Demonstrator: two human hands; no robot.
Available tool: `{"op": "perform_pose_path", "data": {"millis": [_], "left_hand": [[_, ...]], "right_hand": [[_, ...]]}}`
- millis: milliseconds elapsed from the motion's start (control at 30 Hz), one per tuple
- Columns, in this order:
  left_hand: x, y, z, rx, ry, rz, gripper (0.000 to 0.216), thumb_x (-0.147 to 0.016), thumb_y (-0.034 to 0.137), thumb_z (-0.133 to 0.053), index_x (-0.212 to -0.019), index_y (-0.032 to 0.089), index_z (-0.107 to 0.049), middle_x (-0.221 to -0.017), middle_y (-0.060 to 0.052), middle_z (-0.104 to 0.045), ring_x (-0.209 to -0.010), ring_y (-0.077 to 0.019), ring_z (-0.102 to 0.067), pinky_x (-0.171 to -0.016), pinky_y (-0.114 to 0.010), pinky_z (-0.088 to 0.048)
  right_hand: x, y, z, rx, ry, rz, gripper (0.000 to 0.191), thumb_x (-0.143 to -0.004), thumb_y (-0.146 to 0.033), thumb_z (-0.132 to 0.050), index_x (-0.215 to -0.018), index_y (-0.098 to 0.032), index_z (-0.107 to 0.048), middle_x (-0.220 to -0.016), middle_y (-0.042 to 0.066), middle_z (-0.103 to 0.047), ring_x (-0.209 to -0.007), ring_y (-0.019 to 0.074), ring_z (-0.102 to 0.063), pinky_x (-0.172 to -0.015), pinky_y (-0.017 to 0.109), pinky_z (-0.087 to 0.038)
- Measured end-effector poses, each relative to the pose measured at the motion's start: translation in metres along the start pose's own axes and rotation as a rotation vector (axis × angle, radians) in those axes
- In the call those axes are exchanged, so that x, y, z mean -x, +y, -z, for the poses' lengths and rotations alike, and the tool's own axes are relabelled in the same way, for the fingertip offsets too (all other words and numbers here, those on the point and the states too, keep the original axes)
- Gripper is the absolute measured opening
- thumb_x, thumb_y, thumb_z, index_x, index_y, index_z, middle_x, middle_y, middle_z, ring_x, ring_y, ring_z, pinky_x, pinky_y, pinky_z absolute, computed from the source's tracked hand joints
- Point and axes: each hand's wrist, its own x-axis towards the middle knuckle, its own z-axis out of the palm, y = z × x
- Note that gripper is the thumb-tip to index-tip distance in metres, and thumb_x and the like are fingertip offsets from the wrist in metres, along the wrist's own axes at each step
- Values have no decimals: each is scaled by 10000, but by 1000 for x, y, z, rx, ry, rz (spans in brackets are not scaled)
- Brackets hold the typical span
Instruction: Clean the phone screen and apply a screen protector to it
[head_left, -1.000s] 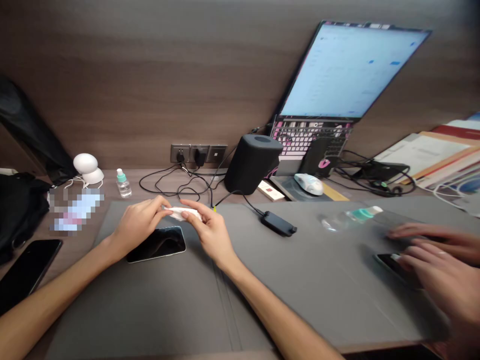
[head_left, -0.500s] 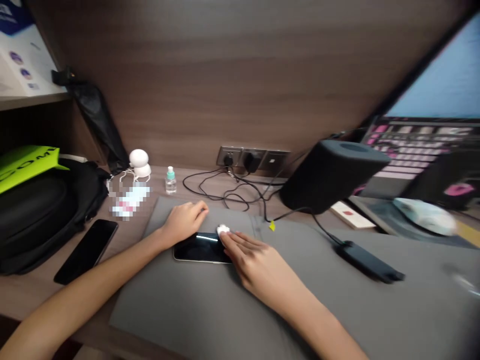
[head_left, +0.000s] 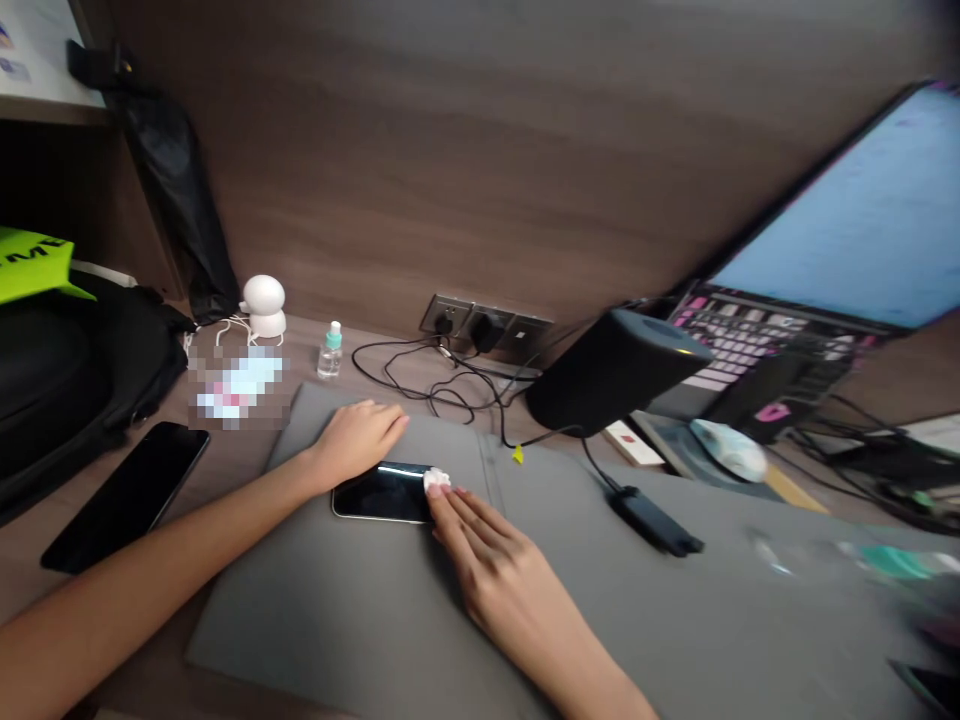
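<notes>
A smartphone [head_left: 379,495] with a dark, glossy screen lies face up on the grey desk mat [head_left: 337,610]. My right hand [head_left: 495,560] presses a small crumpled white tissue [head_left: 436,480] onto the right end of that screen, fingers close together over it. Along the phone's far left edge rests my left hand [head_left: 361,438], its fingers stretched out toward the right. Whether its fingertips touch the phone or only the mat, I cannot tell. Nothing shows in the left hand.
A second black phone [head_left: 131,495] lies by my left forearm. Behind are a small spray bottle [head_left: 330,352], a white round-headed device [head_left: 264,305] and tangled cables [head_left: 420,375]. Rightward stand a black speaker [head_left: 607,375], a black adapter [head_left: 652,520], a mouse [head_left: 727,450] and a laptop [head_left: 832,220].
My view has swung to the right. The right hand has drawn the tissue from the phone's far edge toward me, onto the screen. My left fingers lie flatter than before.
</notes>
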Motion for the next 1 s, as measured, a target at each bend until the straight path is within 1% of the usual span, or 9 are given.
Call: {"op": "perform_pose_path", "data": {"millis": [167,300,433,500,567,667,767,867,1000], "left_hand": [[-2,-1,-1,16,-6,11,313,-1074,322,-431,-970,214,-705,-960,-84,-775,-947,-259,-714,-801,-333,-508],[-3,-3,-3,79,-5,17,332,-1069,319,-413,-967,215,-712,-991,-88,-782,-982,-268,-712,-814,-338,-501],[-4,-8,-7,204,12,37,408,-1079,367,-363,-947,242,-729,-997,-54,-793,-982,-250,-714,-819,-328,-481],[-5,-10,-8,282,21,57,474,-1087,429,-332,-911,250,-735,-922,-30,-791,-927,-232,-716,-798,-315,-470],[-6,-12,-8,370,30,93,575,-1096,508,-274,-871,249,-736,-779,-8,-764,-816,-211,-711,-755,-305,-461],[-8,-15,-9,506,57,152,704,-1094,585,-179,-837,233,-732,-638,7,-714,-687,-187,-687,-716,-297,-461],[-10,-17,-9,618,96,185,738,-1087,616,-156,-827,218,-721,-619,6,-706,-645,-173,-674,-703,-286,-472],[-10,-18,-9,688,119,206,734,-1077,641,-184,-806,214,-716,-596,7,-692,-602,-169,-652,-677,-281,-472],[-10,-17,-7,734,132,218,719,-1071,644,-222,-771,214,-714,-568,4,-676,-572,-170,-629,-656,-283,-465]], "right_hand": [[2,-3,5,-27,-27,15,669,-885,42,-403,-1542,147,-335,-1354,304,-678,-1236,349,-704,-1071,461,-606],[-6,4,4,-73,-50,12,606,-865,47,-406,-1463,115,-470,-1291,281,-720,-1195,323,-728,-1071,432,-604],[-19,9,-3,-113,-63,-21,575,-879,23,-415,-1443,72,-519,-1269,267,-735,-1172,309,-738,-1082,430,-594],[-24,10,-7,-115,-48,-36,547,-895,8,-428,-1428,68,-534,-1268,271,-735,-1166,315,-741,-1073,432,-599],[-28,8,-10,-99,-29,-34,529,-891,6,-436,-1404,84,-544,-1261,288,-731,-1162,328,-742,-1060,434,-607],[-31,2,-11,-78,-12,-14,554,-862,12,-432,-1398,113,-528,-1255,305,-727,-1159,338,-744,-1060,432,-607],[-34,-6,-7,-92,-15,21,614,-811,22,-419,-1409,129,-508,-1291,308,-710,-1188,327,-732,-1103,426,-581],[-38,-15,-3,-114,2,49,627,-774,27,-422,-1381,135,-534,-1299,297,-711,-1195,323,-730,-1129,420,-563],[-46,-32,1,-124,41,85,553,-824,5,-444,-1343,140,-577,-1310,301,-703,-1201,342,-724,-1123,427,-568]]}}
